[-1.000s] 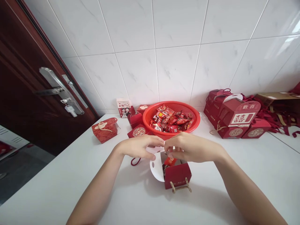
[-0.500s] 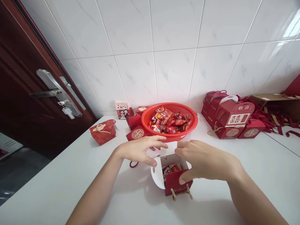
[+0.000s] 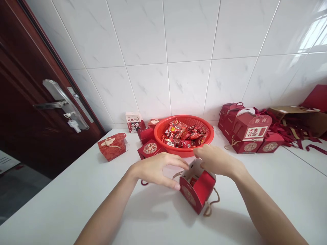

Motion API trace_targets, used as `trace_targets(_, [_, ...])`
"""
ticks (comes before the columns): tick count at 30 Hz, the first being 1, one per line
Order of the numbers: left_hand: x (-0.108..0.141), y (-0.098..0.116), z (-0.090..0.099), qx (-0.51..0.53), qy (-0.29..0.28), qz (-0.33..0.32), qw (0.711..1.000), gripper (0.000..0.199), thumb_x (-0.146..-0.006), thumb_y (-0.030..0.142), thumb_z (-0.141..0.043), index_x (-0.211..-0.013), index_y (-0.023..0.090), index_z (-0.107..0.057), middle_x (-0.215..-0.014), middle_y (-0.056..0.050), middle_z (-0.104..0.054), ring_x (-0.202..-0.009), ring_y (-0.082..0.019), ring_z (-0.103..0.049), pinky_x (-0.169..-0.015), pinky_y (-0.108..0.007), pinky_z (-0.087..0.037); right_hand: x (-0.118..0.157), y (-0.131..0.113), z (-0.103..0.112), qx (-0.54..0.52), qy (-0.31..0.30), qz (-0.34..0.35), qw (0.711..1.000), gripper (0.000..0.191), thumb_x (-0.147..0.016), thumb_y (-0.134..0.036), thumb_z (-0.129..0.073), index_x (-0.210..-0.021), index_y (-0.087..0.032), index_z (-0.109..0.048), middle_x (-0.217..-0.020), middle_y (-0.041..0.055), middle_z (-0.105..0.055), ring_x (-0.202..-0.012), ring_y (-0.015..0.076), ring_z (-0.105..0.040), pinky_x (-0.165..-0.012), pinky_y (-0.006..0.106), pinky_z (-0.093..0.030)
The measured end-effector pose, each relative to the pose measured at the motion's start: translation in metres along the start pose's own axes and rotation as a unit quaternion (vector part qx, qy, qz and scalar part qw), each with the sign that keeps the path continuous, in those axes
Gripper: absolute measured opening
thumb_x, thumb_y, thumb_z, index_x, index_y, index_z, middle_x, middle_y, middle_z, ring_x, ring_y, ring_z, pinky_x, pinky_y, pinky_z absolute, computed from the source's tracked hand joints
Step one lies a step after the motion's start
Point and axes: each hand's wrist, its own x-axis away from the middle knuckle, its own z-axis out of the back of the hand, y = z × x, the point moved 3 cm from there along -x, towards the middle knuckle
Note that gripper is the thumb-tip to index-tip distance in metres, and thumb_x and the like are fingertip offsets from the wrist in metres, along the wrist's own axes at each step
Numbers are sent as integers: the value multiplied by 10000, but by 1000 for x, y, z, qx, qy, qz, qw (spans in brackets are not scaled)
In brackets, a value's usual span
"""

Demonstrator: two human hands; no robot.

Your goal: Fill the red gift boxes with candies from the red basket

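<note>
A small red candy box with its top unfolded stands turned at an angle on the white table, with small red packets inside. Twisted cord handles hang at its sides. My right hand is closed at the box's far right edge, its fingertips partly hidden behind the white inner flap. My left hand is at the left side, thumb and fingers apart, the thumb tip at the raised left flap. Just behind both hands is a red plastic basket of wrapped sweets.
Left on the table sits a closed red box with a cord bow. More red boxes stand left of the basket. Stacked red boxes, ribbons and a cardboard box are at right. A tiled wall is behind.
The candy box has turned, and its left flap now stands raised with its red printed side showing. My right hand has moved from the near wall to the far right edge.
</note>
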Motion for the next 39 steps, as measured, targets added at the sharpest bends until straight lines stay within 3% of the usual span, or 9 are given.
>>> trace_targets(5, [-12,6,-19,-45,17,8,999,401,-811,306,-751,-1209,274,-714,-1285,-68,-631,-1145,-255,-623,-1008,-360,-472,-11,7,-2,-53,20,18,998,234,-783,-53,-554,-970,-154,-652,-897,110,-708,-790,223,-668,-546,263,-308])
trace_targets(11, [-17,9,-31,-87,25,33,995,345,-861,291,-690,-1204,266,-719,-1288,-74,-581,-1148,-246,-603,-985,-345,-486,-10,22,-1,-195,-74,18,978,335,-782,-28,-504,-1066,-170,-609,-899,64,-694,-459,110,-593,-459,232,-385])
trace_targets(15, [-19,8,-37,-95,13,18,995,338,-856,298,-707,-1192,261,-724,-1314,-78,-590,-1221,-267,-571,-1036,-348,-455,-5,30,3,-256,-101,28,961,292,-793,-49,-527,-1045,-177,-600,-823,35,-683,-468,117,-610,-476,232,-450])
trace_targets(19, [-24,4,-44,-80,1,10,997,307,-912,338,-646,-1202,263,-713,-1215,-66,-658,-1144,-242,-610,-1020,-343,-453,-4,33,6,-264,-91,40,959,215,-818,-100,-539,-1014,-159,-606,-818,41,-692,-496,113,-615,-506,231,-463])
trace_targets(25, [-33,-6,-50,-48,123,95,987,214,-881,384,-664,-1024,250,-751,-1160,-55,-617,-1069,-232,-618,-941,-340,-490,-4,25,8,-203,-95,102,969,183,-815,-151,-581,-972,-160,-674,-837,50,-699,-592,125,-599,-499,224,-387])
trace_targets(28, [-34,-13,-52,-45,205,158,965,300,-780,410,-759,-1013,231,-703,-1077,-39,-590,-952,-222,-629,-862,-352,-524,-4,24,8,-157,-87,113,977,201,-822,-156,-569,-965,-171,-709,-862,58,-700,-676,145,-597,-504,230,-340])
trace_targets(31, [-34,-15,-53,-51,251,170,952,383,-729,397,-796,-1030,229,-631,-1075,-33,-572,-954,-229,-620,-831,-359,-537,-5,22,4,-126,-106,121,979,210,-826,-158,-552,-931,-195,-730,-789,35,-680,-671,149,-564,-502,241,-302])
trace_targets(36, [-39,-12,-52,-33,183,104,977,188,-838,338,-704,-970,227,-628,-1375,-56,-497,-1126,-239,-606,-982,-376,-498,-7,23,0,-136,-125,131,974,166,-840,-203,-565,-865,-192,-729,-750,23,-655,-647,143,-545,-521,248,-309])
trace_targets(39, [-40,-14,-50,-43,159,93,982,197,-866,394,-676,-952,220,-648,-1398,-61,-506,-1181,-266,-584,-1039,-410,-465,-2,32,7,-156,-81,100,979,177,-855,-240,-578,-938,-179,-722,-857,59,-694,-725,171,-598,-566,253,-369])
